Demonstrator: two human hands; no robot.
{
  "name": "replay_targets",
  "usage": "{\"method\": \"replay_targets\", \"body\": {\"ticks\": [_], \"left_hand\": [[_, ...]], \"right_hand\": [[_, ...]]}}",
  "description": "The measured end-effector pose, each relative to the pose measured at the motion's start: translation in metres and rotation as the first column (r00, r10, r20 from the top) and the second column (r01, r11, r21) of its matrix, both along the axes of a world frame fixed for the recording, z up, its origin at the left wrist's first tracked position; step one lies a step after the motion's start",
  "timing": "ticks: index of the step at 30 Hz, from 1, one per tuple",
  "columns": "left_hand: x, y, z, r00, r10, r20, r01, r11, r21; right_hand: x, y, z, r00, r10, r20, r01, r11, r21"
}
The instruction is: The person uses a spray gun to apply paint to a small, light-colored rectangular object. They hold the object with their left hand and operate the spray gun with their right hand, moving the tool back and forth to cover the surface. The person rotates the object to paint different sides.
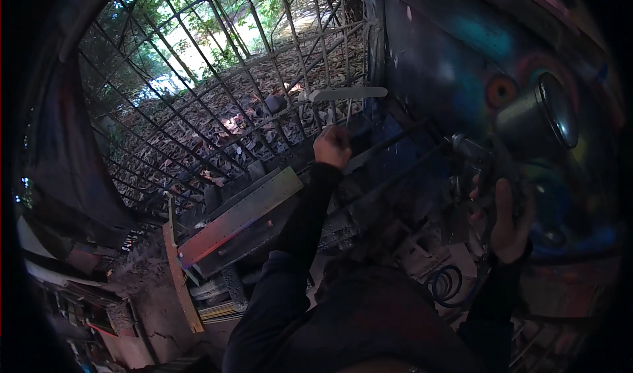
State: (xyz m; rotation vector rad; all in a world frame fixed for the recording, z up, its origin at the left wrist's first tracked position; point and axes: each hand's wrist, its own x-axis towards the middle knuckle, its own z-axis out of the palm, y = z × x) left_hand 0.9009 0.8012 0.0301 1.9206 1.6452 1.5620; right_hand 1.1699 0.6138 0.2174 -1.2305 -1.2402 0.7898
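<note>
My left hand (333, 147) is raised in front of the metal grille, its fingers closed round a thin rod (349, 114). Above the fist, by the rod's upper end, is a pale flat bar with rounded ends (349, 94); how the two join is too small to tell. On the right, my right hand (509, 218) grips a spray gun (473, 150) with a large grey cup (527, 121) on top. The gun's nozzle faces left, toward the bar, some way apart from it. Shadow hides the trigger and part of the grip.
Beyond the bars of the grille (257, 56) lie dry leaves. A long paint-stained board (241, 216) and a curved wooden strip (182, 284) stand at left. Paint-smeared panelling (461, 50) rises at right. A dark coiled hose (445, 286) lies below my right hand.
</note>
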Motion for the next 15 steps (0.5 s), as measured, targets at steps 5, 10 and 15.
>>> {"method": "replay_targets", "body": {"ticks": [5, 10, 15], "left_hand": [[-0.002, 0.002, -0.005, 0.994, 0.042, -0.104, -0.039, 0.999, 0.034], [-0.006, 0.009, -0.010, 0.979, 0.092, -0.181, -0.089, 0.996, 0.027], [-0.012, 0.015, -0.008, 0.956, 0.118, -0.269, -0.104, 0.992, 0.067]], "right_hand": [[-0.006, -0.004, 0.006, 1.000, 0.026, -0.014, -0.026, 0.999, -0.027], [-0.016, -0.008, 0.025, 0.996, 0.085, -0.023, -0.085, 0.996, -0.020], [-0.018, -0.007, 0.050, 0.992, 0.128, -0.004, -0.128, 0.990, -0.054]]}}
